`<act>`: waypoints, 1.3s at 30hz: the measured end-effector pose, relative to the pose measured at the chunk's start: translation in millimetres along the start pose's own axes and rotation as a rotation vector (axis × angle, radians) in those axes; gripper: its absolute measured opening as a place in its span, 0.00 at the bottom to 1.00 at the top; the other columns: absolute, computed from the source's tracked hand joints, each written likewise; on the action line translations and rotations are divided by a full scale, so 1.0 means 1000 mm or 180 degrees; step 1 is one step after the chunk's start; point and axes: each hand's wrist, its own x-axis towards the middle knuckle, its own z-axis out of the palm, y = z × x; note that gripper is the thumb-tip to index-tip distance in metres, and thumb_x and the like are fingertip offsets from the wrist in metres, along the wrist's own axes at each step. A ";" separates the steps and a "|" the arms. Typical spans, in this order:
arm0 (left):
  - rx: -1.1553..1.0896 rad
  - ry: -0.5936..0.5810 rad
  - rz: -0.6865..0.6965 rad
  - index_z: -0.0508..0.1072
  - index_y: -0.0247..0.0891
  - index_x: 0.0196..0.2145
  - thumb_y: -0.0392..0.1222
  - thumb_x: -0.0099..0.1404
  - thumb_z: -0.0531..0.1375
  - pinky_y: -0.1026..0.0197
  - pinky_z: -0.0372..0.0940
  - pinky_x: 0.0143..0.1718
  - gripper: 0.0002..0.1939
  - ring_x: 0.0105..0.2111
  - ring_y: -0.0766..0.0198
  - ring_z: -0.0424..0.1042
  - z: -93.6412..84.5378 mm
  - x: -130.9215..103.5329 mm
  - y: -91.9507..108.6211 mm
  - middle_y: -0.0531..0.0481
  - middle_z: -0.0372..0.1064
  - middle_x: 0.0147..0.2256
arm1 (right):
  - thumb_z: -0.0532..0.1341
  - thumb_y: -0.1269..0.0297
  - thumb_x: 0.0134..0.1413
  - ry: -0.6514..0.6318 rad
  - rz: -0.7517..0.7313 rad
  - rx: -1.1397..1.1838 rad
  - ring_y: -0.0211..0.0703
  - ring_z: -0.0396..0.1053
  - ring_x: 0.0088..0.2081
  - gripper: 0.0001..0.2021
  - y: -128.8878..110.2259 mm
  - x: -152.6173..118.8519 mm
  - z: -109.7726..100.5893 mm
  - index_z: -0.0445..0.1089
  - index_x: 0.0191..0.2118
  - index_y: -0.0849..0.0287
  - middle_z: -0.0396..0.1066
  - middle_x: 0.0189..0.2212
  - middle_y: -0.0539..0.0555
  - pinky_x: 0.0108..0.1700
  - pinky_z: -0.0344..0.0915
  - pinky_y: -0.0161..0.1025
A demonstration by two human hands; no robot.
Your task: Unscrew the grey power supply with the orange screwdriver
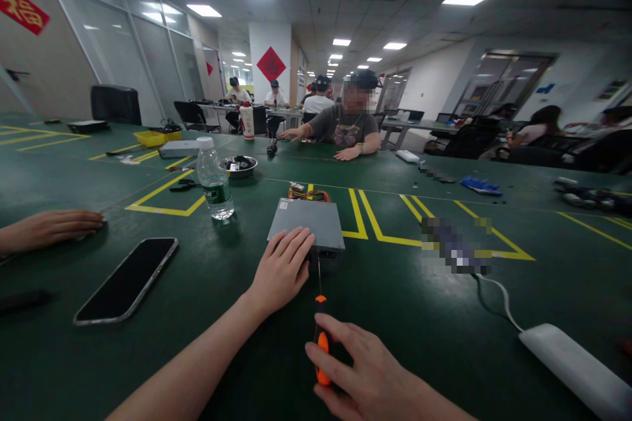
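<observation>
A grey metal computer power supply unit [309,217] rests on the green table in front of me, its bundled coloured cables [310,193] behind it. My left hand [284,266] grips its near edge, with the fingers laid over the top and the thumb down by the front face. In my right hand [353,358] is a screwdriver [322,342] with an orange and black handle, held between thumb and fingers. Its thin shaft points away from me and reaches the unit's near face beside my left hand. The exact contact of the tip is hidden.
A water bottle [215,187] stands left of the unit; a phone [129,279] lies nearer me. Another person's hand [54,229] rests at the left edge. Right are a white power strip [575,368] and its cable. A person [343,125] sits opposite, near a metal bowl [240,168].
</observation>
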 end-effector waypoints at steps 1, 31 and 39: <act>0.0004 0.0011 -0.0006 0.58 0.38 0.57 0.39 0.64 0.49 0.52 0.48 0.59 0.23 0.58 0.59 0.54 0.000 0.000 0.000 0.48 0.57 0.58 | 0.55 0.62 0.56 -0.0020 -0.0066 0.0045 0.45 0.70 0.40 0.14 0.001 0.000 0.000 0.65 0.47 0.62 0.66 0.48 0.65 0.40 0.68 0.39; 0.0097 -0.0045 0.0715 0.68 0.44 0.46 0.38 0.62 0.53 0.46 0.52 0.56 0.14 0.57 0.56 0.56 -0.007 -0.003 -0.014 0.51 0.60 0.56 | 0.54 0.62 0.55 0.0317 -0.0089 0.0174 0.48 0.69 0.44 0.17 0.010 -0.003 -0.004 0.62 0.50 0.63 0.67 0.46 0.66 0.40 0.69 0.41; -0.0191 0.0281 0.0268 0.66 0.42 0.48 0.36 0.62 0.52 0.52 0.54 0.55 0.15 0.54 0.61 0.61 -0.001 0.000 -0.006 0.49 0.66 0.51 | 0.54 0.65 0.55 0.0668 -0.0158 -0.0011 0.43 0.72 0.38 0.13 0.011 -0.002 -0.001 0.59 0.46 0.64 0.72 0.39 0.64 0.37 0.69 0.39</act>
